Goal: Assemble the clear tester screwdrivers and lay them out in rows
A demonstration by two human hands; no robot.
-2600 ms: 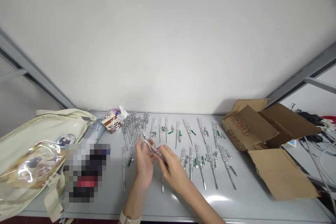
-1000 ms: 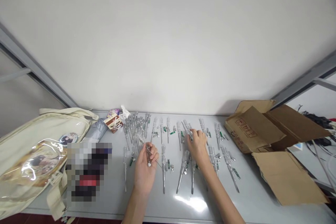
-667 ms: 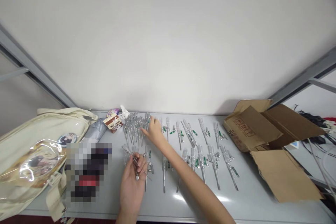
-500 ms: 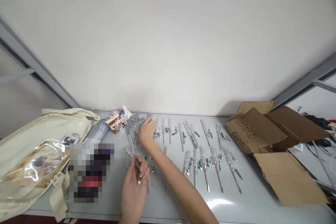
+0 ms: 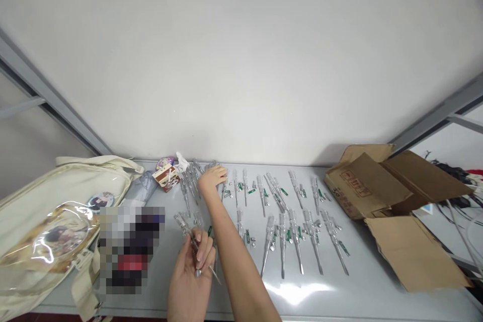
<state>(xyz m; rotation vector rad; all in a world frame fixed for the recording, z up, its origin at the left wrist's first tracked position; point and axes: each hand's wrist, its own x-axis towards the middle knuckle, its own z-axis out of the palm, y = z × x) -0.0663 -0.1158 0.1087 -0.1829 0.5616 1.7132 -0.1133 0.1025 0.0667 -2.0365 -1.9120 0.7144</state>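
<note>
My left hand (image 5: 191, 277) is low in the view, fingers closed round a clear-handled tester screwdriver (image 5: 187, 236) whose metal shaft points down and to the right. My right hand (image 5: 212, 177) reaches far across the grey table (image 5: 362, 287) to the pile of clear screwdrivers (image 5: 190, 179) at the back. Its fingers curl down on the pile's right side; what they hold, if anything, is hidden. Rows of clear screwdrivers with green parts (image 5: 292, 231) lie to the right of my right arm.
A cream bag with badges (image 5: 53, 221) lies at the left, beside a blurred dark object (image 5: 130, 249). A small printed box (image 5: 165, 177) stands at the back. An opened cardboard box (image 5: 392, 201) takes up the right side. Cables (image 5: 458, 206) lie beyond it.
My right hand left the screwdriver in my left hand, went to the right rows, then swung left to the back pile. My left hand drew nearer to me, keeping its screwdriver.
</note>
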